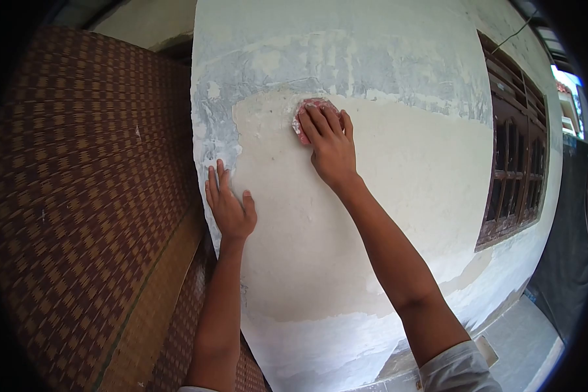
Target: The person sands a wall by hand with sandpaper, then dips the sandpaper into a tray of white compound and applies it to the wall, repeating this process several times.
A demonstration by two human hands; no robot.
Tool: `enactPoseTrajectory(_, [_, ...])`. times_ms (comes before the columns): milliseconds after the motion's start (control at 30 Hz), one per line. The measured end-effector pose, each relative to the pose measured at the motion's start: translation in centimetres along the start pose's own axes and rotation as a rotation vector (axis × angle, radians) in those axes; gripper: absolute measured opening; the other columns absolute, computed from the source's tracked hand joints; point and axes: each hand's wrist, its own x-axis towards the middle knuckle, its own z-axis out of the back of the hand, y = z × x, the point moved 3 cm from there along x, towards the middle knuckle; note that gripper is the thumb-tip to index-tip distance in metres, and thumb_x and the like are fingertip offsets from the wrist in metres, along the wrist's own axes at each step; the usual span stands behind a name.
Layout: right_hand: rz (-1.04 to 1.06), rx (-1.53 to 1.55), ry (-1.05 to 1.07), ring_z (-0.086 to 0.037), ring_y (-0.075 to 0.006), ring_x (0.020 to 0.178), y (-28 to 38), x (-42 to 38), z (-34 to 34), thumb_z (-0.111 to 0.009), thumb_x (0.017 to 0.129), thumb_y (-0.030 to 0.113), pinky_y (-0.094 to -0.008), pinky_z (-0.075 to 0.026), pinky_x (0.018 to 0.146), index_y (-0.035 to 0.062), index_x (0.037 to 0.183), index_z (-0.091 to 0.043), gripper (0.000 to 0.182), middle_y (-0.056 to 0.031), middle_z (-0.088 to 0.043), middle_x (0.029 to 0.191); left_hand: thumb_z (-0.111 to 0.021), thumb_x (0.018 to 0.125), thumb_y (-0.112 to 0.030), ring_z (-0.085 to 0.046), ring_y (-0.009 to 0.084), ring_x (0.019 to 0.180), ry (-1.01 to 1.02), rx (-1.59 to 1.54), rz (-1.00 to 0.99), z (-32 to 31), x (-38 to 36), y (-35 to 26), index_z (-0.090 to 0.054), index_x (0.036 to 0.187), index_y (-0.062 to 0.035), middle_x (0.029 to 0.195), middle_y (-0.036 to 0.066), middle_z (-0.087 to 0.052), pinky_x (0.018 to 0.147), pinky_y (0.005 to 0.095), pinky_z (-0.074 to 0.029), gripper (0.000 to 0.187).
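My right hand point(332, 145) presses a small, flat red pad point(302, 136) against the wall point(398, 176), its fingers curled over the top. White dust marks the pad's left edge, and most of it is hidden under the fingers; whether it is sandpaper or a sponge I cannot make out. Lower and to the left, my left hand point(232, 208) lies flat against the wall close to its left edge, fingers spread and holding nothing. Around both hands the wall has a bare beige patch bordered by rough grey-white coating.
A brown woven mat point(91, 163) stands along the left, beside the wall's edge. On the right is a brown wooden window point(516, 157) with bars. Dark sheeting point(571, 222) hangs beyond it, above a grey ledge point(516, 340).
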Motion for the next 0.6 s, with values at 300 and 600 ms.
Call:
enactPoseTrajectory(300, [0.103,0.109,0.079,-0.049,-0.0296,0.14,3.0,-8.9,1.0,-0.069,0.073,-0.001,-0.0571,-0.032,0.121,0.0099,0.143,-0.061,0.071,-0.0059,-0.056,0.151,-0.056,0.092,-0.016,-0.026,0.0487,0.155,-0.01,0.027,0.003,-0.2,-0.1,-0.4,-0.037,0.147,0.0064,0.164,0.029,-0.035,0.125,0.063,-0.015,0.063])
enactPoseTrajectory(600, [0.132,0.1,0.035,-0.051,-0.0291,0.139,2.1,-2.3,-1.5,-0.063,0.08,-0.003,-0.0533,-0.032,0.122,0.0098,0.142,-0.061,0.064,-0.0069,-0.059,0.148,-0.057,0.091,-0.016,-0.027,0.0502,0.154,0.013,-0.004,0.026,0.0,0.0,-0.1,-0.038,0.147,0.0069,0.163,0.03,-0.036,0.125,0.0636,-0.015,0.064])
